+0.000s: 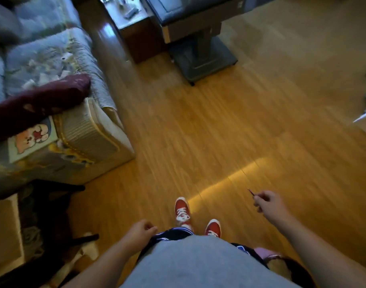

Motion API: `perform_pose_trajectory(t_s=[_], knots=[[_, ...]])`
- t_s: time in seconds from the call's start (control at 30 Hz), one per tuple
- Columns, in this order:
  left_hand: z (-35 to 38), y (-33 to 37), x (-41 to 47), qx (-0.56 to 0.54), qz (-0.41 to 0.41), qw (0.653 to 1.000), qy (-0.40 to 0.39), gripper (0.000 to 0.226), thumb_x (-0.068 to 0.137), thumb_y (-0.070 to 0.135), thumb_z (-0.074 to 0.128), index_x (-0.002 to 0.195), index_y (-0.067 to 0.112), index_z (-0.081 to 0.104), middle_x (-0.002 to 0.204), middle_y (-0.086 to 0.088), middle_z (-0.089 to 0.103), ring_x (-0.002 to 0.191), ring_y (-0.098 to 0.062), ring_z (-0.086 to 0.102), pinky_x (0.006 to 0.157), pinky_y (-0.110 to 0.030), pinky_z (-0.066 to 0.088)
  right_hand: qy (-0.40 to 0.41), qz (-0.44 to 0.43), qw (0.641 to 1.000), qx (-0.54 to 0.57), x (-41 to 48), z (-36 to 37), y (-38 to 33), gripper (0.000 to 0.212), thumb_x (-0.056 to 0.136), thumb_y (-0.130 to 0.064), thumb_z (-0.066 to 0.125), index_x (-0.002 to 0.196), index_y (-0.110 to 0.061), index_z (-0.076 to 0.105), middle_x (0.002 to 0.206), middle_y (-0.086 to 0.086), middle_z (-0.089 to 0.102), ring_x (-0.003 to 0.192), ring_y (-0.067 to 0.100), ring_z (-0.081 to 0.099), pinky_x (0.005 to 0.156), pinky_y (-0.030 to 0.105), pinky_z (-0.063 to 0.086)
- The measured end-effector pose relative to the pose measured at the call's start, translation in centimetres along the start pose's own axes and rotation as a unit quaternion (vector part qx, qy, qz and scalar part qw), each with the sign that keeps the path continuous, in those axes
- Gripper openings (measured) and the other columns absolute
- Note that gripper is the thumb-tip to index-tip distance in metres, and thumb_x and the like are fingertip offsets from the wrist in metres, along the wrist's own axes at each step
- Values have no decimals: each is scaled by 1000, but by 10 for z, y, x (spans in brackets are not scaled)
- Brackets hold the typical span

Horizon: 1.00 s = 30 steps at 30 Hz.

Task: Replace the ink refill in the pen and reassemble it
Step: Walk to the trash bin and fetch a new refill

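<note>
Refill (250, 192), thin and dark, is pinched in the right hand (269, 204) over the floor (219, 132). Left hand (141, 230) is loosely curled, holding nothing. No pen body visible; judged step: carrying. Next, reach the far bench (124, 19).

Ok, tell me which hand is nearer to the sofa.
Left. The left hand hangs loosely curled by the hip, on the side where the sofa stands. The right hand is out on the far side of the body, pinching a thin pointed piece.
</note>
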<state>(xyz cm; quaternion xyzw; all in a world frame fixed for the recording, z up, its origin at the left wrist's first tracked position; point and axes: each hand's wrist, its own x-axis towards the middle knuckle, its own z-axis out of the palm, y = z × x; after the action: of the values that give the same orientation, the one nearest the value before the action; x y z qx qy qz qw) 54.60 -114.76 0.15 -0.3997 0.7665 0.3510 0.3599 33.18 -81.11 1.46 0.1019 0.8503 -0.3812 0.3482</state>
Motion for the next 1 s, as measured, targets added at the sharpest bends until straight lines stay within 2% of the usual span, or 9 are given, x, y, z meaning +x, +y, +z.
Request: perform_pose_trajectory(t_s=[0.13, 0.27, 0.37, 0.53, 0.63, 0.73, 0.83, 0.9, 1.0], knots=[[-46, 38, 58, 55, -13, 998, -17, 16, 92, 41, 58, 88, 25, 62, 90, 4, 68, 81, -11, 64, 74, -30, 54, 12, 1, 999, 31, 47, -8, -45, 14, 95, -18, 55, 84, -17, 64, 79, 5, 68, 68, 20, 63, 57, 29, 45], [-99, 101, 127, 125, 23, 992, -25, 22, 91, 43, 57, 93, 22, 65, 90, 2, 70, 82, -14, 66, 76, -34, 55, 47, 44, 996, 57, 84, -26, -63, 12, 95, -16, 56, 87, -15, 64, 77, 5, 67, 65, 20, 61, 56, 29, 46], [-135, 171, 165, 178, 60, 981, -38, 23, 90, 45, 58, 90, 23, 64, 86, 2, 69, 78, -14, 65, 66, -30, 52, 84, 97, 989, 80, 93, -47, -62, 15, 95, -16, 55, 82, -19, 63, 80, 7, 68, 69, 23, 63, 58, 31, 48], [-164, 315, 210, 295, 156, 940, -66, 26, 90, 41, 58, 83, 17, 65, 83, -4, 71, 78, -20, 68, 69, -34, 54, 160, 188, 955, 164, 81, -77, -45, 21, 96, -8, 53, 77, -13, 61, 73, 8, 62, 63, 21, 56, 56, 30, 43], [-147, 405, 223, 321, 209, 921, -75, 26, 90, 39, 58, 83, 15, 65, 79, -2, 69, 66, -16, 64, 55, -28, 48, 203, 240, 927, 206, 68, -91, -21, 19, 95, -7, 52, 80, -6, 62, 75, 13, 62, 64, 22, 55, 59, 33, 45], [-110, 490, 224, 325, 258, 904, -99, 22, 90, 34, 58, 75, 19, 63, 73, -3, 65, 61, -14, 59, 57, -28, 45, 220, 292, 895, 254, 62, -107, 8, 18, 95, -12, 53, 81, -10, 64, 78, 14, 65, 73, 30, 64, 73, 47, 55], [-63, 564, 216, 335, 299, 887, -112, 24, 90, 32, 59, 69, 21, 64, 67, 1, 64, 62, -15, 58, 56, -26, 43, 215, 327, 870, 298, 65, -129, 39, 18, 96, -14, 53, 83, -12, 65, 82, 17, 68, 81, 36, 68, 85, 55, 55], [-29, 603, 208, 337, 315, 877, -135, 22, 90, 30, 60, 70, 22, 62, 69, 0, 64, 63, -15, 58, 56, -26, 43, 226, 339, 855, 322, 71, -146, 59, 18, 96, -15, 54, 82, -15, 64, 82, 16, 70, 81, 35, 68, 83, 51, 56], [11, 649, 199, 358, 312, 866, -157, 19, 91, 30, 59, 74, 21, 62, 77, -4, 67, 70, -17, 63, 58, -25, 45, 234, 356, 842, 330, 81, -181, 84, 21, 96, -18, 54, 77, -22, 62, 79, 11, 68, 73, 26, 66, 63, 35, 51]])
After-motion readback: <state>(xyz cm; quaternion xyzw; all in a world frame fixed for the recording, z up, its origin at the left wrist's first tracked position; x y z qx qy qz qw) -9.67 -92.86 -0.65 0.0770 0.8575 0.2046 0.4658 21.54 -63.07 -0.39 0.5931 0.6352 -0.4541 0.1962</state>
